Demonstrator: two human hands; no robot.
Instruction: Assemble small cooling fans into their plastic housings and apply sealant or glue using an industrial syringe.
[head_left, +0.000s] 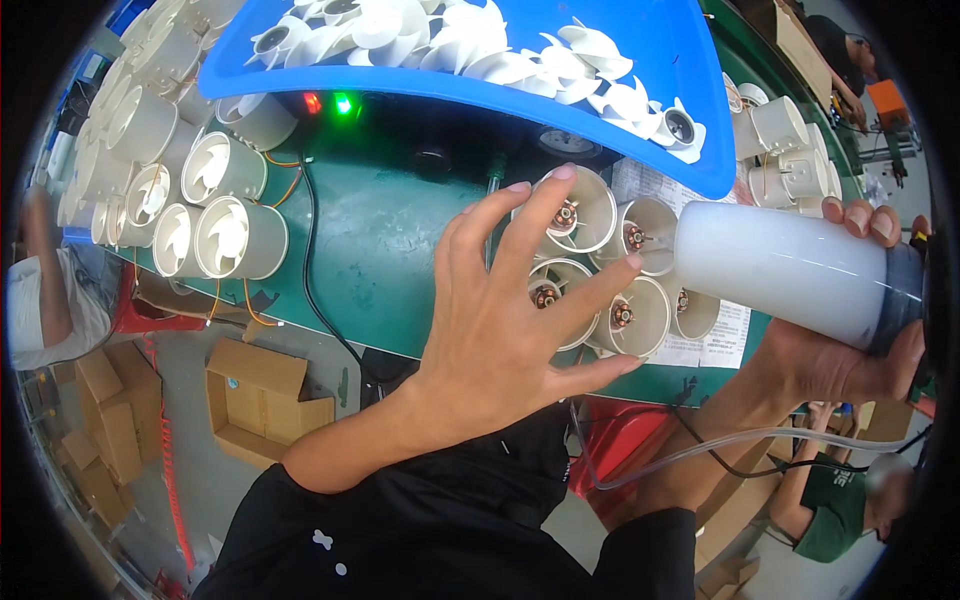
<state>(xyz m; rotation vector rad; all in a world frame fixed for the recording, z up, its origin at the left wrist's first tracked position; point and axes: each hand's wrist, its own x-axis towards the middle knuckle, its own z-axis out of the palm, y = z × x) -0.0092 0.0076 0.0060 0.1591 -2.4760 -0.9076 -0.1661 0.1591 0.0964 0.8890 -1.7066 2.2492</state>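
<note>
My left hand [500, 320] is stretched out with fingers spread over a cluster of white round fan housings; whether the fingertips touch them I cannot tell. Each housing, such as the front one [655, 325], has a copper-wound motor core [622, 314] in its middle. On the right, my right hand [880, 225] grips a large translucent white dispensing syringe [785, 258] with a dark end cap. Its narrow tip points left into one housing [650, 212], near the core. The housings stand on a printed paper sheet [715, 340].
A blue bin [690, 95] of white fan blades [480, 40] sits above a dark box with red and green lights [343, 104]. More housings [240, 238] stack at left and right [778, 126]. A clear hose [690, 455] and black cable [312, 250] hang nearby. Other people are at both sides.
</note>
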